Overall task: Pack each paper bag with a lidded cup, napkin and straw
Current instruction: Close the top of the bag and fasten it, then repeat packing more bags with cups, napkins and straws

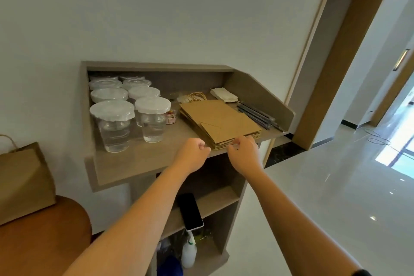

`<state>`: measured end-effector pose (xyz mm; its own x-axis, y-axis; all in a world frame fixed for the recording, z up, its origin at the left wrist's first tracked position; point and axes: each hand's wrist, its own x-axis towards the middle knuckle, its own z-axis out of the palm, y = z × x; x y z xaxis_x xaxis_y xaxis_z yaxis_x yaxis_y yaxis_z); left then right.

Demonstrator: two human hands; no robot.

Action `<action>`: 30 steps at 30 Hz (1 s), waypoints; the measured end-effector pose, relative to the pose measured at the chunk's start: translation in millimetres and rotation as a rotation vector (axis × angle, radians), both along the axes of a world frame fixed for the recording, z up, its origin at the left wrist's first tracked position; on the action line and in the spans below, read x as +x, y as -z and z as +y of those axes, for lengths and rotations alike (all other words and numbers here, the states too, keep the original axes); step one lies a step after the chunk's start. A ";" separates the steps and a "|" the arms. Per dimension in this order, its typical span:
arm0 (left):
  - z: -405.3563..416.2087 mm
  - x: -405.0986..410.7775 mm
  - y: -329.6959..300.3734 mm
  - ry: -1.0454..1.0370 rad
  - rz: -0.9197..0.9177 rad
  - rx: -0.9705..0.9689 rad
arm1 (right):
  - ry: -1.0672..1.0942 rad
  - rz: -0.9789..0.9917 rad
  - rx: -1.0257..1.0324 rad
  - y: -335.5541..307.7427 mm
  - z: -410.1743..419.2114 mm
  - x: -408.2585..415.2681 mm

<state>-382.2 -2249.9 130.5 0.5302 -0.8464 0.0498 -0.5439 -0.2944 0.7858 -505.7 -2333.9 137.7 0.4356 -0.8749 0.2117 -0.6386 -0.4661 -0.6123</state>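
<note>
A stack of flat brown paper bags (219, 121) lies on the sloped wooden counter (139, 159), handles toward the wall. My right hand (244, 154) pinches the near edge of the stack with curled fingers. My left hand (192, 150) is curled into a fist just left of the stack's near corner, holding nothing. Several clear lidded cups (116, 125) holding water stand in rows on the counter's left side. Folded napkins (224, 94) sit at the back right. Wrapped dark straws (257, 114) lie along the right wall of the counter.
An opened paper bag (22, 179) stands on a round brown table (44, 242) at the left. A small jar (171, 116) sits between cups and bags. On shelves under the counter are a phone (190, 212) and a spray bottle (189, 251). A doorway and glossy floor lie to the right.
</note>
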 end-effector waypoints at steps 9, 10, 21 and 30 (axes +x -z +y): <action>-100.1 20.6 9.6 -0.117 0.002 0.086 | 0.024 0.083 0.054 8.8 -109.6 25.9; -107.5 22.7 12.0 -0.136 0.005 0.083 | 0.020 0.097 0.052 8.5 -120.2 28.2; -149.9 26.6 20.0 -0.432 0.074 -0.133 | 0.044 0.225 0.134 -1.5 -221.1 36.8; -131.1 -12.7 0.2 -0.678 0.301 -0.549 | -0.116 -0.072 0.260 8.7 -230.2 8.6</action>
<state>-395.0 -2381.0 130.3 0.9595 -0.2486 0.1327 -0.1419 -0.0193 0.9897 -497.2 -2564.1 129.0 0.5281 -0.8489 0.0212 -0.5408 -0.3554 -0.7623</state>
